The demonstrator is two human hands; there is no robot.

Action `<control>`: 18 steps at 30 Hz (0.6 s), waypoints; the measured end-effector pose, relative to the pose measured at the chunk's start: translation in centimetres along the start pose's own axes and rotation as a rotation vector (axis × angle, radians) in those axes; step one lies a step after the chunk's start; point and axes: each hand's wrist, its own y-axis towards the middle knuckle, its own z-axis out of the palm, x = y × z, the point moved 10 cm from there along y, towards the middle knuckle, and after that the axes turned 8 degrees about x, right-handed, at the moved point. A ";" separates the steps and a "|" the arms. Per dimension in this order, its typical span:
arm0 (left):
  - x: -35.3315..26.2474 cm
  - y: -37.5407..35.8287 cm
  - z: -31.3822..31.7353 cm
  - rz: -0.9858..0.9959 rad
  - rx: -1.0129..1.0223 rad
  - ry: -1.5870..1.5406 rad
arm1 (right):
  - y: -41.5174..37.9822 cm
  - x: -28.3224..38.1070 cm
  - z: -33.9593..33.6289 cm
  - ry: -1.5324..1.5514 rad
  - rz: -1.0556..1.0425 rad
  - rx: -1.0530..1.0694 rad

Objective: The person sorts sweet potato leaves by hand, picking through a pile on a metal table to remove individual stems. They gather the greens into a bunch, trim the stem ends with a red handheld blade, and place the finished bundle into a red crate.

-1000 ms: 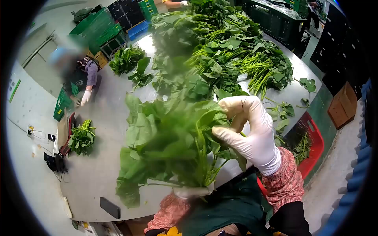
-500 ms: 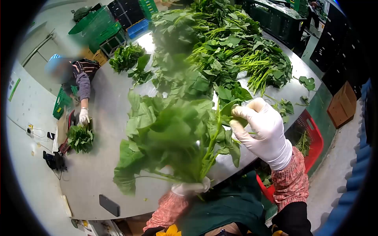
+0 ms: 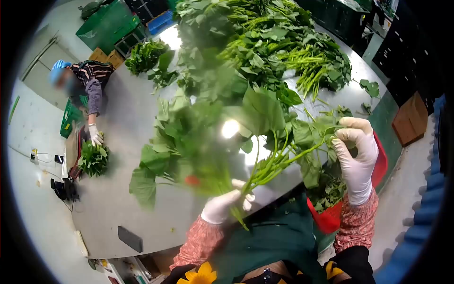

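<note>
My left hand [image 3: 224, 204], in a white glove, is closed round the lower stems of a bunch of leafy greens [image 3: 265, 173] near the table's front edge. The leaves fan out above and to both sides of it; those toward the left are blurred. At the right, my gloved right hand [image 3: 357, 149] pinches a leafy stem of the same bunch between thumb and fingertips. Beyond the bunch lies a large heap of greens [image 3: 265, 52] with stems and leaves in layers.
A red basket [image 3: 331, 217] holding leaf scraps stands below my right hand. On the metal table [image 3: 118, 203] lies a dark flat device [image 3: 130, 239]. At the left, a co-worker's gloved hand [image 3: 95, 135] rests on a small bundle of greens [image 3: 93, 158]. A cardboard box [image 3: 410, 120] stands right.
My right hand has moved right and slightly down, drawing a leafy stem sideways from the bunch. The left hand has risen a little with its grip kept. The view has shifted slightly.
</note>
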 end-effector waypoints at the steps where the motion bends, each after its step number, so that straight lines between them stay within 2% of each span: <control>1: 0.0 0.1 0.0 -0.002 -0.008 0.013 | -0.3 -1.1 -0.1 0.056 0.044 0.016; 3: 0.4 0.1 0.6 -0.043 -0.051 -0.026 | -1.0 -2.5 -0.5 0.117 0.095 -0.003; 5: 0.9 0.0 1.8 -0.099 0.010 0.013 | -1.1 -2.8 -0.9 0.117 0.133 -0.033; 7: 1.3 -0.2 1.6 -0.171 -0.023 0.224 | -0.7 -2.0 -1.1 0.007 0.009 -0.044; 8: 1.4 -0.2 1.5 -0.202 -0.038 0.334 | -0.7 -2.3 -0.9 0.042 0.055 -0.042; 9: 1.8 -0.4 1.5 -0.222 -0.053 0.306 | -0.8 -2.5 -0.7 0.079 0.097 -0.041; 12: 2.4 -0.6 1.5 -0.267 -0.074 0.257 | -1.0 -2.7 -0.7 0.045 0.041 -0.079; 15: 3.2 -0.5 1.4 -0.318 -0.075 0.058 | -1.2 -2.8 -1.1 -0.028 -0.002 -0.077; 16: 1.3 0.2 2.6 -0.149 -0.122 0.101 | -1.4 -3.2 -1.1 0.004 0.064 -0.063; 18: 1.2 0.6 2.1 -0.093 -0.114 0.036 | -1.8 -3.2 -1.4 0.016 0.084 -0.065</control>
